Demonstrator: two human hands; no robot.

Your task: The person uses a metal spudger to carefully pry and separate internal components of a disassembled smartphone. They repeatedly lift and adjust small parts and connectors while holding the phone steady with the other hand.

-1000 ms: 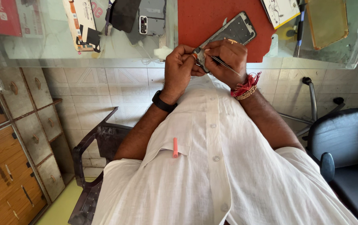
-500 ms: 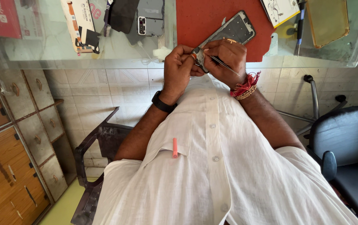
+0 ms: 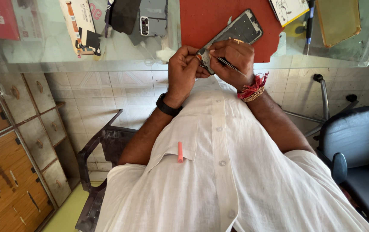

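I see my left hand point(image 3: 183, 71) closed around the near end of a dark phone frame point(image 3: 235, 34), its grip pinching the frame's lower corner, while my right hand point(image 3: 234, 61) is closed on thin metal tweezers point(image 3: 231, 66), the tips set against that same corner. The frame lies tilted toward one o'clock, its far end over a red mat point(image 3: 206, 19) on the glass counter point(image 3: 47, 51). At eleven o'clock from the hands sits a grey phone back cover point(image 3: 153, 19) beside a dark pouch point(image 3: 124, 15). Further out at ten o'clock lies a long white package with orange and black patches point(image 3: 79, 25), and a red box point(image 3: 2, 19) sits in the far corner. At two o'clock rest a white printed card point(image 3: 289, 8) and a translucent yellow case point(image 3: 338, 21).
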